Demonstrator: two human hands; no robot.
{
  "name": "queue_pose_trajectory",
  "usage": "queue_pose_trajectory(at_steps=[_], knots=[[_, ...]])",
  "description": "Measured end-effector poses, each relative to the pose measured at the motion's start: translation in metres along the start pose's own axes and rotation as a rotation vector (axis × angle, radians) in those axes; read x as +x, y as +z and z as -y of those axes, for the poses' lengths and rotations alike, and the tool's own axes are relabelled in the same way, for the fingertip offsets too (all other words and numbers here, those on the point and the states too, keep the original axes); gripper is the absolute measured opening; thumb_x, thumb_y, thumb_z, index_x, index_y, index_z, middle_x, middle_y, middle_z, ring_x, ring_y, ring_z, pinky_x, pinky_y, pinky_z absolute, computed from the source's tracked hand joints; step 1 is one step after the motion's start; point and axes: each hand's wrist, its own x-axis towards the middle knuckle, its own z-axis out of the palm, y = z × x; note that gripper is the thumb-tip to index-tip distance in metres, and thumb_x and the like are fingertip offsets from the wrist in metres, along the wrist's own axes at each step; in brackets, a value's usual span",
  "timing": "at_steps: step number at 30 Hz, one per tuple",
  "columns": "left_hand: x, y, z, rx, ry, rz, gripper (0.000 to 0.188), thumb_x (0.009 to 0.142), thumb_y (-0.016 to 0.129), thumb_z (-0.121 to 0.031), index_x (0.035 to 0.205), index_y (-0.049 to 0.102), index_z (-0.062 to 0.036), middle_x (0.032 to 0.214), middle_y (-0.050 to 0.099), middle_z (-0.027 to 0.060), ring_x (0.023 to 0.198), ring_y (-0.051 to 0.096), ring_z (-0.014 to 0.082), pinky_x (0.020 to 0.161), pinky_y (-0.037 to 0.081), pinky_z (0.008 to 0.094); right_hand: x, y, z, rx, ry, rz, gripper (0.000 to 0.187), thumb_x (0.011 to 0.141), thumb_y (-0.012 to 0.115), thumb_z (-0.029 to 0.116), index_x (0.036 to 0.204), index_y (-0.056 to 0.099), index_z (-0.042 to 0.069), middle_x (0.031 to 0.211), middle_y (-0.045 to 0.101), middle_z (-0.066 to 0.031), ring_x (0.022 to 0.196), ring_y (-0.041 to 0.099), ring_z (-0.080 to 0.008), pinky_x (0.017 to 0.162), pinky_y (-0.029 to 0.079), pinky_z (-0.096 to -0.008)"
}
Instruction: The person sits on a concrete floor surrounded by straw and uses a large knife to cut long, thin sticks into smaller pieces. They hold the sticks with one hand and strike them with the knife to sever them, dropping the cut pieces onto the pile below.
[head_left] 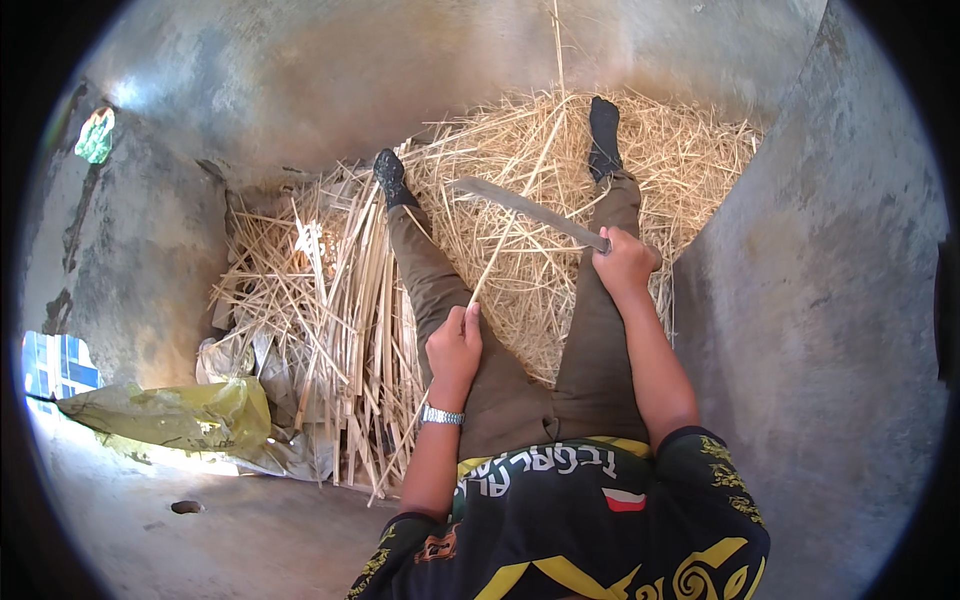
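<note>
My left hand (pixel 455 345) is closed around a thin bamboo strip (pixel 493 262). The strip slants up and away from my thumb, over the shavings toward the far wall. In my right hand (pixel 627 262) is the handle of a machete (pixel 530 208), held over my right leg. Its long grey blade points left and slightly away, crossing the strip's line; I cannot tell whether the two touch. Curly pale shavings (pixel 520 325) lie between my outstretched legs.
Long split bamboo strips (pixel 365 330) are heaped beside my left leg. More shavings (pixel 690 150) spread around my right foot. A yellowish plastic sheet (pixel 180 415) lies at the left by an opening. Concrete walls (pixel 800 300) stand close on the right and ahead.
</note>
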Motion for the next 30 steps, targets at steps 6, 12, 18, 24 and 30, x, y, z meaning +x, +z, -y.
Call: queue_pose_trajectory(at_steps=[6, 12, 18, 24, 30], knots=[[-0.008, -0.007, -0.007, 0.165, 0.125, -0.038, 0.031, 0.099, 0.065, -0.026, 0.075, 0.055, -0.0099, 0.060, 0.060, 0.0099, 0.048, 0.058, 0.0305, 0.044, 0.044, 0.0415, 0.000, 0.007, -0.008, -0.027, 0.170, 0.144, 0.014, 0.074, 0.076, 0.020, 0.086, 0.074, 0.012, 0.081, 0.073, -0.0090, 0.074, 0.070, -0.0323, 0.070, 0.052, -0.0477], [-0.019, -0.019, -0.003, 0.336, 0.128, -0.045, 0.033, 0.100, 0.064, -0.029, 0.074, 0.054, -0.0116, 0.060, 0.060, 0.0083, 0.046, 0.058, 0.0288, 0.042, 0.044, 0.0402, -0.004, 0.028, -0.020, -0.053, 0.134, 0.215, 0.019, 0.076, 0.075, 0.026, 0.091, 0.076, 0.014, 0.086, 0.074, -0.0110, 0.078, 0.070, -0.0331, 0.069, 0.054, -0.0451], [-0.027, -0.016, -0.003, 0.373, 0.113, -0.049, 0.034, 0.100, 0.063, -0.033, 0.074, 0.054, -0.0129, 0.060, 0.061, 0.0081, 0.045, 0.058, 0.0296, 0.041, 0.043, 0.0405, -0.004, 0.026, -0.011, -0.069, 0.201, 0.276, 0.016, 0.076, 0.074, 0.025, 0.088, 0.077, 0.013, 0.086, 0.074, -0.0111, 0.080, 0.071, -0.0334, 0.074, 0.055, -0.0446], [-0.025, -0.010, 0.001, 0.385, 0.069, -0.028, 0.032, 0.101, 0.060, -0.032, 0.076, 0.057, -0.0117, 0.058, 0.061, 0.0101, 0.046, 0.059, 0.0323, 0.042, 0.042, 0.0433, -0.001, 0.027, -0.010, -0.149, 0.189, 0.320, 0.020, 0.077, 0.074, 0.028, 0.091, 0.077, 0.013, 0.086, 0.074, -0.0124, 0.081, 0.072, -0.0325, 0.074, 0.056, -0.0446], [-0.009, -0.008, 0.009, 0.365, 0.007, 0.032, 0.034, 0.103, 0.055, -0.033, 0.077, 0.058, -0.0103, 0.058, 0.061, 0.0124, 0.049, 0.060, 0.0349, 0.045, 0.043, 0.0469, 0.002, 0.016, -0.009, -0.192, 0.190, 0.427, 0.025, 0.079, 0.074, 0.032, 0.094, 0.077, 0.012, 0.087, 0.074, -0.0142, 0.080, 0.072, -0.0338, 0.071, 0.057, -0.0453]])
